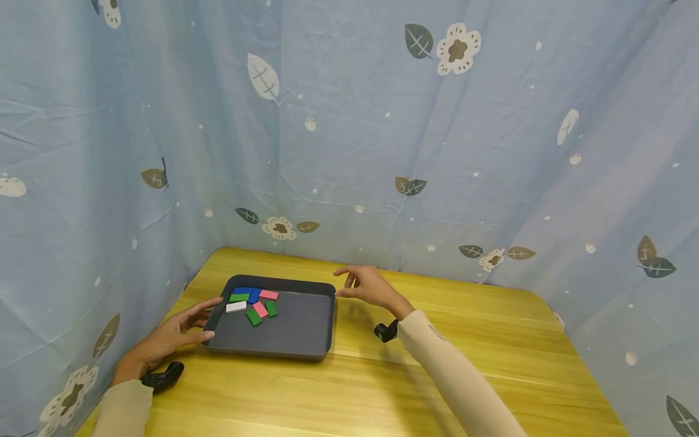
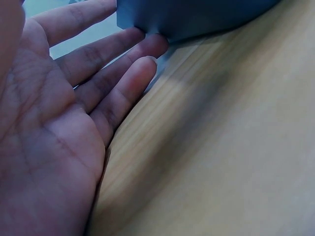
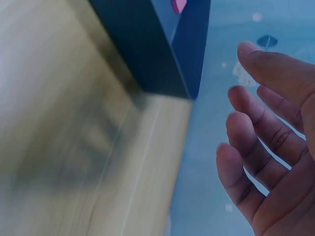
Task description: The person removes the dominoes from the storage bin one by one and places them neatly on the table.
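A dark grey rectangular tray [image 1: 297,331] lies on the wooden table. Small flat blocks are gathered in its left half: a white block [image 1: 236,307], blue blocks [image 1: 254,295], pink blocks [image 1: 269,295] and green blocks [image 1: 253,317]. My left hand [image 1: 175,332] is at the tray's left side, thumb toward the near corner. In the left wrist view, its extended fingertips meet the tray wall [image 2: 192,17]. Beside the far right corner hovers my right hand [image 1: 371,287], fingers loosely bent. The right wrist view shows that hand [image 3: 275,147] apart from the tray, holding nothing.
A yellowish wooden table [image 1: 464,364] extends right of the tray and in front of it. Blue patterned curtain [image 1: 349,152] hangs behind the table and along both sides. Black wrist devices [image 1: 164,377] are worn on both arms.
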Motion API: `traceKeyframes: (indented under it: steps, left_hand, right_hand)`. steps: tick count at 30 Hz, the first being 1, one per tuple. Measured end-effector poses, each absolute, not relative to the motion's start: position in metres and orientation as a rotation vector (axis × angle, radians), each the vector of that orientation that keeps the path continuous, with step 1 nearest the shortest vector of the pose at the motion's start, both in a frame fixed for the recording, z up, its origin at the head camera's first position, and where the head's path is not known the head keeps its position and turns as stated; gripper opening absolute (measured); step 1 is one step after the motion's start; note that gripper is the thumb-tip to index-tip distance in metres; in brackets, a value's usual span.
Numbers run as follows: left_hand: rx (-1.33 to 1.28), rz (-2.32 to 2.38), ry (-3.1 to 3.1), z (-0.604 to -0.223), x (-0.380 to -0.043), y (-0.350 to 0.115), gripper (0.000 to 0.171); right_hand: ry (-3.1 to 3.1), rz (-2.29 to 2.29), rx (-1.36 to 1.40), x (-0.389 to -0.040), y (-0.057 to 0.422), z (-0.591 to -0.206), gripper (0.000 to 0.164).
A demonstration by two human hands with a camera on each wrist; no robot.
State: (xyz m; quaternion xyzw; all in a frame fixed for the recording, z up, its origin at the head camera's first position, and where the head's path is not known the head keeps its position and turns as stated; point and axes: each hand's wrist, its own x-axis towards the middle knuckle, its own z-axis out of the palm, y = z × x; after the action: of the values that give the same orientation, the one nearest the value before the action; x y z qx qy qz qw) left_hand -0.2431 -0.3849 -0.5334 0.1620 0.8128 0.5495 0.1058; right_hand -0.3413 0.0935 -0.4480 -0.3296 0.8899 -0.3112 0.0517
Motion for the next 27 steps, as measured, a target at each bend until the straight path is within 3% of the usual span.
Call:
traceKeyframes:
  steps: [27]
  left_hand:
    - [0.437,1.624,2.367,-0.534,-0.244,-0.386,0.071]
  right_hand:
    - [2.588,-0.774,-1.233,-0.327,-0.013,-0.451,0.053]
